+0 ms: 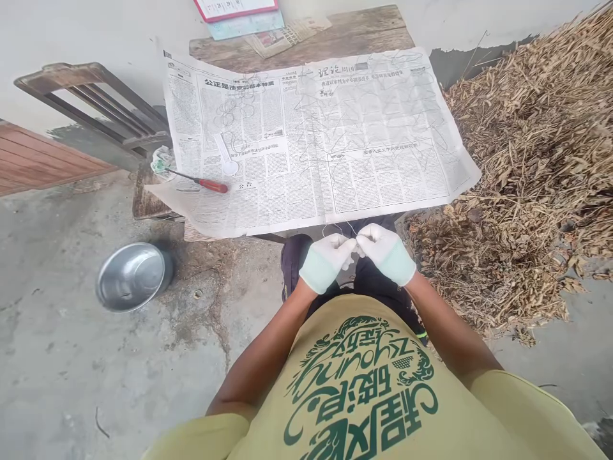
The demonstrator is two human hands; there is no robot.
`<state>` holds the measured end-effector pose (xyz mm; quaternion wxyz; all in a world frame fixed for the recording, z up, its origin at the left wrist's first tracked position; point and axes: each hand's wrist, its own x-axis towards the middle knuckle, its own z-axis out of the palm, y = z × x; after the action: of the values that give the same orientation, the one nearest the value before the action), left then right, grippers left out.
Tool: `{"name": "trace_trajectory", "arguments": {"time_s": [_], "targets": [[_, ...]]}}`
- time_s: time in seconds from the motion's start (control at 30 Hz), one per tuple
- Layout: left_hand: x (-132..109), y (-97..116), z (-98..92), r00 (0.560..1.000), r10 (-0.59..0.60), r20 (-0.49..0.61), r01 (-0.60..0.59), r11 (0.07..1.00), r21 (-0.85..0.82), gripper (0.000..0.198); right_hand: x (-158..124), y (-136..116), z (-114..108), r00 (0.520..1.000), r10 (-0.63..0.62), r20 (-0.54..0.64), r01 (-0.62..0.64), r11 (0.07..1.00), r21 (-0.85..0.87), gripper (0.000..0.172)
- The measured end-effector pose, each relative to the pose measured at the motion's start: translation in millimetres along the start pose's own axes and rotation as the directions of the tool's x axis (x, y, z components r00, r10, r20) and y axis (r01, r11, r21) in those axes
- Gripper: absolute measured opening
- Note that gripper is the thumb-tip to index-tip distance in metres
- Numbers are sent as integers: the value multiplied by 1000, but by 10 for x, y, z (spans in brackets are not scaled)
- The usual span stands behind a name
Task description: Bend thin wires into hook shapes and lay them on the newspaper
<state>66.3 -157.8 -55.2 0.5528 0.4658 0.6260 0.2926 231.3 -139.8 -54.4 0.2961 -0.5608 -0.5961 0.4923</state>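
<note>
My left hand (326, 260) and my right hand (385, 253), both in white gloves with pale green cuffs, meet in front of my waist. Their fingers are pinched together on a thin wire (324, 228), whose curved ends stick up past the fingertips; the part between the fingers is hidden. Just beyond my hands, spread newspaper (278, 217) covers the table. Many thin, bent wire pieces (335, 121) lie scattered over it, some curled into loops. A screwdriver (213, 185) with a red handle and a white plastic spoon (230, 167) rest on the paper's left side.
A wooden chair (103, 80) stands left of the table, with a crumpled plastic bag (163, 160) near its seat. On the concrete floor sits a metal basin (138, 278). Dried stalks (517, 211) are heaped at the right. A red-edged calendar (234, 7) lies at the back.
</note>
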Motion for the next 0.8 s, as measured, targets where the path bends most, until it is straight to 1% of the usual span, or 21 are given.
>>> {"name": "trace_trajectory", "arguments": {"time_s": [0.07, 0.13, 0.17, 0.2, 0.23, 0.33, 0.4, 0.47, 0.53, 0.6, 0.73, 0.8], "targets": [[-24, -16, -65, 997, 59, 54, -59, 998, -14, 21, -2, -22, -20, 1000, -3, -1, 3, 1000, 2, 17], [-45, -40, -137, 978, 151, 146, -145, 988, -48, 25, -1, -42, -43, 1000, -5, -1, 5, 1000, 18, 17], [-49, -56, -169, 967, 186, 172, -174, 981, -83, 30, -1, -49, -55, 1000, -6, 1, 6, 1000, 25, 17], [-47, -76, -194, 963, 209, 171, -188, 974, -129, 34, -2, -53, -65, 1000, -6, 6, 6, 1000, 27, 17], [-40, -98, -212, 966, 219, 140, -192, 964, -184, 39, -2, -55, -72, 1000, -7, 10, 7, 1000, 22, 18], [12, -156, -221, 982, 182, -50, -188, 924, -334, 48, -9, -47, -78, 1000, -23, -2, 23, 999, -41, 21], [51, -172, -207, 978, 149, -148, -194, 909, -369, 46, -16, -42, -70, 999, -34, -21, 32, 996, -78, 20], [79, -169, -195, 972, 129, -197, -197, 906, -375, 40, -24, -45, -63, 999, -24, -23, 22, 996, -81, 20], [91, -155, -192, 974, 119, -192, -187, 902, -389, 38, -34, -52, -67, 1000, 5, 3, -5, 998, -56, 20], [90, -139, -202, 982, 109, -156, -165, 897, -410, 38, -42, -52, -84, 999, 16, 42, -14, 999, -53, 20], [98, -117, -256, 989, 95, -115, -135, 896, -423, 37, -41, 11, -146, 998, -40, 54, 48, 986, -159, 22], [121, -109, -289, 995, 75, -69, -97, 901, -423, 40, -34, 60, -172, 995, -76, 60, 88, 972, -217, 23]]}}
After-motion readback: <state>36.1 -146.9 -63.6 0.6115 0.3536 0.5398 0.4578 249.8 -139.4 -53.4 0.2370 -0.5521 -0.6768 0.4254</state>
